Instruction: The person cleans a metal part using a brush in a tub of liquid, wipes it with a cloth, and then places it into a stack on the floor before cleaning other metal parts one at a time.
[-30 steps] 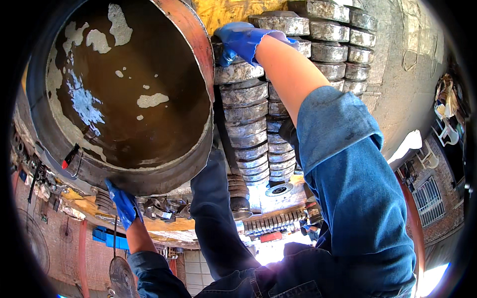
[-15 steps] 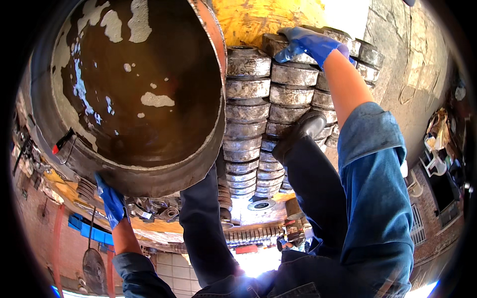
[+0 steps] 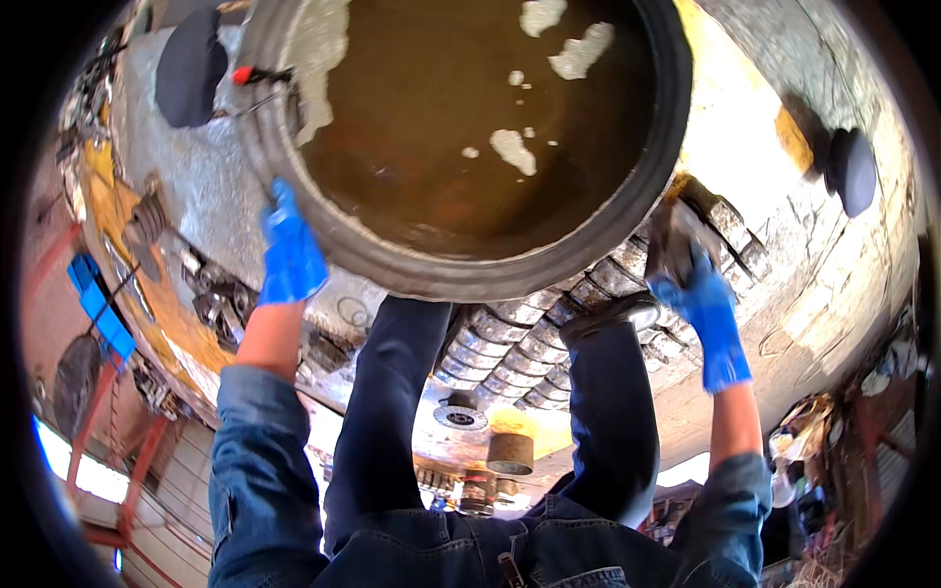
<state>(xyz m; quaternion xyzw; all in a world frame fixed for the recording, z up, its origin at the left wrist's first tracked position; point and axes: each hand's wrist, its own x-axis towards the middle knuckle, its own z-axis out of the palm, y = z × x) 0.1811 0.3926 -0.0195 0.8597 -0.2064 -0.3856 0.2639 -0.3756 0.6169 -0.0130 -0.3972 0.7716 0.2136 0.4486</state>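
Observation:
A large round grey-black tub [image 3: 470, 279] of murky brown liquid, with patches of pale foam, fills the upper middle. My left hand [image 3: 294, 250], in a blue rubber glove, is at the tub's left outer side, fingers stretched up along the wall. On the right, my blue-gloved right hand [image 3: 704, 304] grips a dark, greasy round metal part [image 3: 678, 240] beside the tub's rim. Behind that part some of the fingers are hidden. Rows of similar thick metal discs [image 3: 510, 343] lie stacked on the ground below the tub, partly covered by it and by my legs.
A red-and-black handle [image 3: 257, 75] sits on the tub's left rim. Dark rounded objects lie at upper left [image 3: 191, 71] and far right [image 3: 850, 172]. Loose metal parts [image 3: 218, 294] are left of my left hand. A short cylinder [image 3: 510, 454] stands between my legs.
My view has swung, so the tub appears farther right. My right hand has left the top of the disc stack and now holds a metal part near the tub. My left hand remains by the tub.

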